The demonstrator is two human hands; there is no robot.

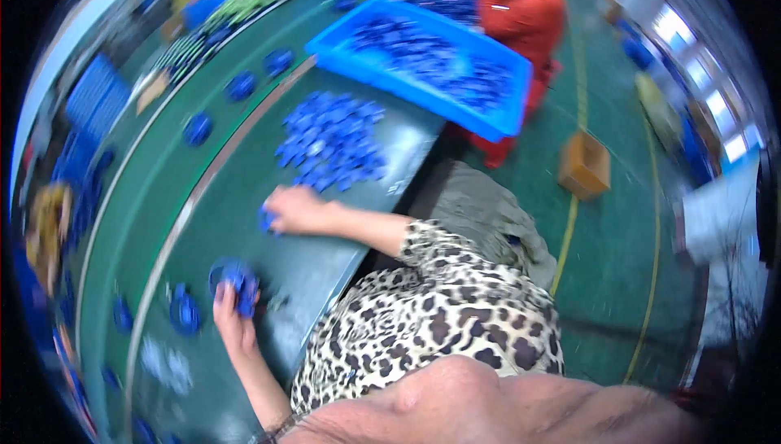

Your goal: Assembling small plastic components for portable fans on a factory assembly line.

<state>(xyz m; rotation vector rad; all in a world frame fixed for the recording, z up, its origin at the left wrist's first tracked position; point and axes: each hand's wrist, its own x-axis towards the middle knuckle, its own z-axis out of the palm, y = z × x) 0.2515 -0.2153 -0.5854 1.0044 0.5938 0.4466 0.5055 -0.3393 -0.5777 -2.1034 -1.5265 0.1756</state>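
Observation:
My left hand is closed round a blue round plastic part at the table's near left, its fingers wrapped over the front. Farther up the table, my right hand pinches a small blue plastic piece between its fingertips, held apart from the left hand's part. Just beyond the right hand lies a loose pile of small blue plastic pieces. Next to my left hand rests another blue round part. Blur hides the finer shape of the held parts.
A bright blue tray full of small blue pieces sits at the table's far end. Beyond the table, a green conveyor belt carries several blue round parts. A person in orange works behind the tray. A cardboard box stands on the green floor.

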